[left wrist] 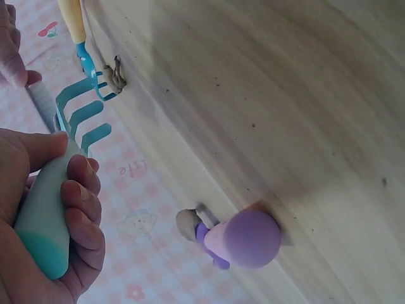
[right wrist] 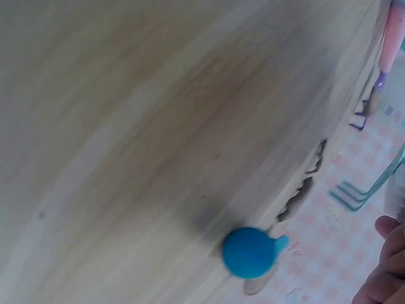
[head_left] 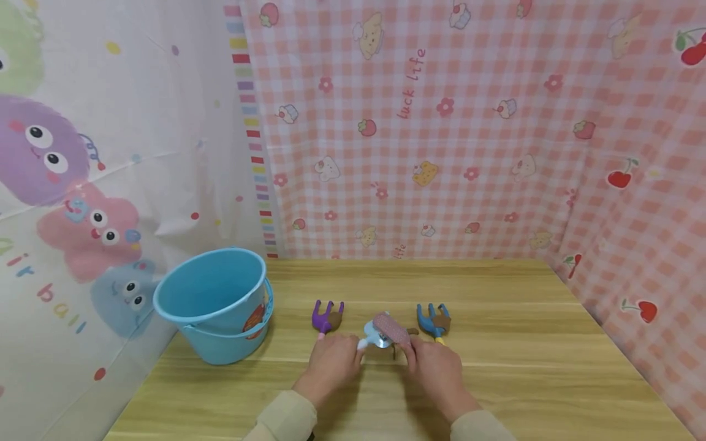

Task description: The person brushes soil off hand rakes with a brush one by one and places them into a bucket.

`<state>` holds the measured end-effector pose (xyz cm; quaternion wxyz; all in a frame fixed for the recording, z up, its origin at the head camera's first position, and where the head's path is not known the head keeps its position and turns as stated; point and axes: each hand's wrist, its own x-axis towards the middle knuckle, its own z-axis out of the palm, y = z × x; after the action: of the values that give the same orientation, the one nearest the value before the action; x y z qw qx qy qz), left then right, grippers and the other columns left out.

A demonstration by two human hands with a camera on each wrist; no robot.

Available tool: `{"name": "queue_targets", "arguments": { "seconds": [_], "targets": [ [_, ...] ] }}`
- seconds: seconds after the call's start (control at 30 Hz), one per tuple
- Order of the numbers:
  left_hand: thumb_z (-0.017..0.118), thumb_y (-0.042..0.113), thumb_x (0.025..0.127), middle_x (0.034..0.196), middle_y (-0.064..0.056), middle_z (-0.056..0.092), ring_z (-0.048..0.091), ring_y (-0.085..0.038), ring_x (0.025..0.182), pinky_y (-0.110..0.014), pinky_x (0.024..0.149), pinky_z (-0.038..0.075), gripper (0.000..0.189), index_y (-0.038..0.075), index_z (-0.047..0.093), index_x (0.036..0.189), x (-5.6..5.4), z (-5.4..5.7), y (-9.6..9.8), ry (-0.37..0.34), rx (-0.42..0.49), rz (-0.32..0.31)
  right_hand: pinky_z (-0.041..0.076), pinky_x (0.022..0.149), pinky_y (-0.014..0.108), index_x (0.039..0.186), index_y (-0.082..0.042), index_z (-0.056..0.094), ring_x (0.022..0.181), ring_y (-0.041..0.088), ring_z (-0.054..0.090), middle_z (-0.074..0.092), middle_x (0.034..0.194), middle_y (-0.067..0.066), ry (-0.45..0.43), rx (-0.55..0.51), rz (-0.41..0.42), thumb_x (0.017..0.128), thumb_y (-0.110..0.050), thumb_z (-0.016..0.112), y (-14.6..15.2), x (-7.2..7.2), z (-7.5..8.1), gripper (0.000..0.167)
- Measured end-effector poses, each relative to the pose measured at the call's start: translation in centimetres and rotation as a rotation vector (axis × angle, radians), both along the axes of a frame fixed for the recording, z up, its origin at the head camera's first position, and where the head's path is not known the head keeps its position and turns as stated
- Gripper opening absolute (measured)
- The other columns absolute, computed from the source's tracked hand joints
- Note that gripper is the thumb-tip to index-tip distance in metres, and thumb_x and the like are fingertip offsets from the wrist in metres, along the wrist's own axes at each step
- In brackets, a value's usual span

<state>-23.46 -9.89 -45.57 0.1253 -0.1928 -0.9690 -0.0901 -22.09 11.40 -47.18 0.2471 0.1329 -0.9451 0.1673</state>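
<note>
My left hand (head_left: 335, 361) grips the pale handle (left wrist: 47, 209) of a small hand rake, its fingers curled round it and the thumb along the top. The light turquoise rake (left wrist: 82, 114) points away from the hand, with several bent tines. My right hand (head_left: 438, 370) pinches a flat pinkish, dotted piece (head_left: 391, 327), which lies over the rake head in the head view; its kind is unclear. In the right wrist view only some fingers (right wrist: 386, 269) of that hand show. Whether the piece touches the tines cannot be told.
Left of the hands lies a purple rake (head_left: 320, 320), right of them a blue rake (head_left: 423, 321) with a yellow handle; both carry brown lumps. Dark brown bits (right wrist: 297, 199) lie on the wooden table (head_left: 551, 367). A blue bucket (head_left: 226, 340) stands at the left.
</note>
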Motion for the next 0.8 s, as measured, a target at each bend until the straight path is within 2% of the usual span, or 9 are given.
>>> {"name": "queue_targets", "arguments": {
  "seconds": [0.13, 0.27, 0.4, 0.53, 0.63, 0.7, 0.8],
  "targets": [
    [0.068, 0.027, 0.091, 0.059, 0.004, 0.046, 0.047, -0.015, 0.054, -0.035, 0.062, 0.046, 0.028, 0.015, 0.055, 0.069, 0.2, -0.1, -0.1, -0.008, -0.017, -0.006, 0.042, 0.045, 0.044, 0.076, -0.016, 0.06, 0.056, 0.028, 0.061, 0.06, 0.063, 0.003, -0.097, -0.028, -0.051, 0.093, -0.025, 0.068, 0.9, -0.3, -0.4, 0.021],
    [0.068, 0.027, 0.091, 0.059, 0.004, 0.048, 0.049, -0.016, 0.055, -0.035, 0.059, 0.046, 0.028, 0.016, 0.055, 0.069, 0.4, -0.1, -0.1, -0.019, -0.013, -0.015, 0.044, 0.046, 0.044, 0.081, -0.014, 0.063, 0.058, 0.029, 0.063, 0.063, 0.066, 0.006, -0.138, -0.033, -0.061, 0.095, -0.025, 0.067, 1.5, -0.4, -0.6, 0.018],
    [0.068, 0.027, 0.091, 0.06, 0.004, 0.048, 0.049, -0.016, 0.055, -0.036, 0.06, 0.046, 0.026, 0.014, 0.056, 0.072, 0.3, -0.1, 0.0, -0.025, -0.009, -0.009, 0.043, 0.046, 0.043, 0.085, -0.013, 0.065, 0.056, 0.026, 0.061, 0.062, 0.065, 0.004, -0.107, -0.041, -0.047, 0.095, -0.025, 0.067, 1.4, -0.5, -0.4, 0.015],
    [0.067, 0.026, 0.092, 0.06, 0.003, 0.047, 0.048, -0.015, 0.055, -0.039, 0.069, 0.048, 0.024, 0.013, 0.056, 0.074, 0.2, 0.1, 0.1, -0.022, -0.011, 0.01, 0.04, 0.044, 0.036, 0.09, -0.014, 0.07, 0.051, 0.015, 0.052, 0.057, 0.061, -0.004, -0.03, -0.024, 0.058, 0.093, -0.026, 0.069, 0.5, -0.2, 0.1, 0.012],
    [0.067, 0.026, 0.092, 0.06, 0.004, 0.048, 0.048, -0.014, 0.054, -0.042, 0.072, 0.048, 0.025, 0.014, 0.055, 0.073, 0.1, 0.2, 0.1, -0.008, -0.002, 0.01, 0.04, 0.043, 0.035, 0.09, -0.014, 0.07, 0.05, 0.016, 0.053, 0.059, 0.062, -0.003, 0.007, 0.003, 0.099, 0.092, -0.025, 0.07, 0.0, 0.1, 0.1, 0.011],
    [0.067, 0.025, 0.092, 0.06, 0.004, 0.048, 0.047, -0.014, 0.054, -0.042, 0.072, 0.048, 0.026, 0.014, 0.055, 0.072, 0.1, 0.2, 0.1, -0.007, 0.002, 0.01, 0.041, 0.043, 0.039, 0.085, -0.015, 0.067, 0.052, 0.022, 0.058, 0.063, 0.064, 0.001, 0.006, 0.012, 0.062, 0.091, -0.025, 0.07, 0.1, 0.1, -0.1, 0.012],
    [0.069, 0.025, 0.091, 0.06, 0.004, 0.047, 0.046, -0.013, 0.054, -0.036, 0.064, 0.046, 0.026, 0.014, 0.055, 0.072, 0.1, 0.1, 0.0, -0.006, 0.008, 0.004, 0.043, 0.044, 0.044, 0.082, -0.015, 0.065, 0.055, 0.03, 0.061, 0.064, 0.065, 0.006, -0.024, -0.004, -0.013, 0.092, -0.025, 0.07, 0.6, 0.0, -0.3, 0.014]
  ]
}}
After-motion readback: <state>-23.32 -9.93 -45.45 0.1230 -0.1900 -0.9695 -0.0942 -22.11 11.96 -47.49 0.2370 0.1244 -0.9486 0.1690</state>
